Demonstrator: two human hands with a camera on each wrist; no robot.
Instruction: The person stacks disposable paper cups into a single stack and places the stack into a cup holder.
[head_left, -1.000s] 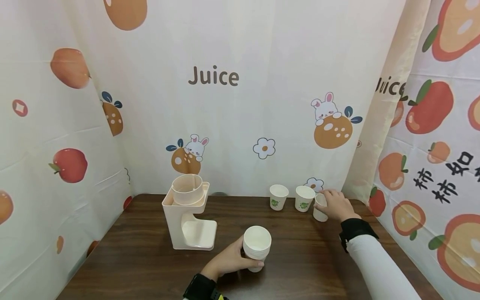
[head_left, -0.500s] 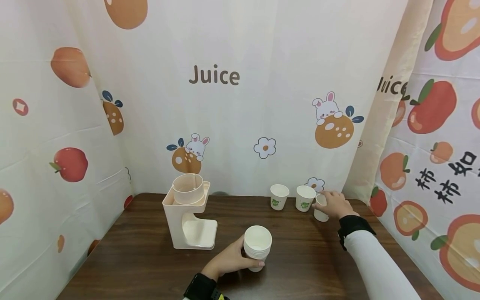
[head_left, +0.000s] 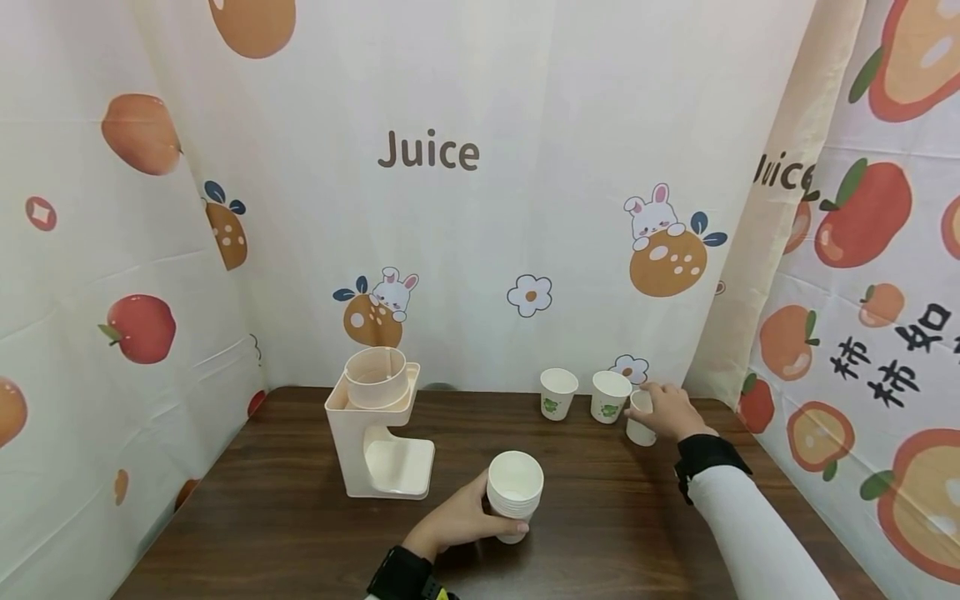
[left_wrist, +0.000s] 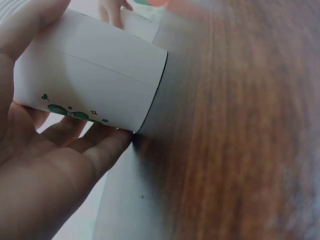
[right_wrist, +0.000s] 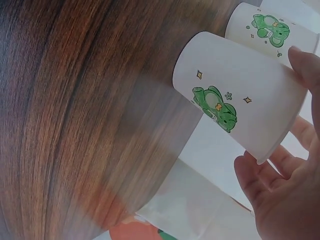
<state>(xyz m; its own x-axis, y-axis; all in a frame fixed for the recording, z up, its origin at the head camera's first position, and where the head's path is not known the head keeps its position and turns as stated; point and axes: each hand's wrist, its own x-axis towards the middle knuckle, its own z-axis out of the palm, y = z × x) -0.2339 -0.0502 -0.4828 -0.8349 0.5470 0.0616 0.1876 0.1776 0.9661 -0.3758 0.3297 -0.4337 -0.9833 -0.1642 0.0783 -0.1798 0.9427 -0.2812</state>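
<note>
My left hand (head_left: 459,522) grips a stack of white paper cups (head_left: 513,492) at the front middle of the brown table. The left wrist view shows the lowest paper cup (left_wrist: 95,70) with a green print, fingers and thumb around it. At the back right, my right hand (head_left: 672,412) holds a single paper cup (head_left: 640,430) by its upper part, partly covering it. In the right wrist view, thumb and fingers lie on either side of that cup (right_wrist: 235,90) near its rim; a green bear is printed on it. Two more paper cups, left one (head_left: 558,397) and middle one (head_left: 610,400), stand upright beside it.
A cream juicer-like stand (head_left: 348,442) with a round cup-shaped top (head_left: 375,383) stands left of the stack. The wooden table (head_left: 285,533) meets fruit-printed curtains (head_left: 465,225) at the back and both sides.
The cup under my right hand has shifted very slightly. My left hand and its stack stay in place.
</note>
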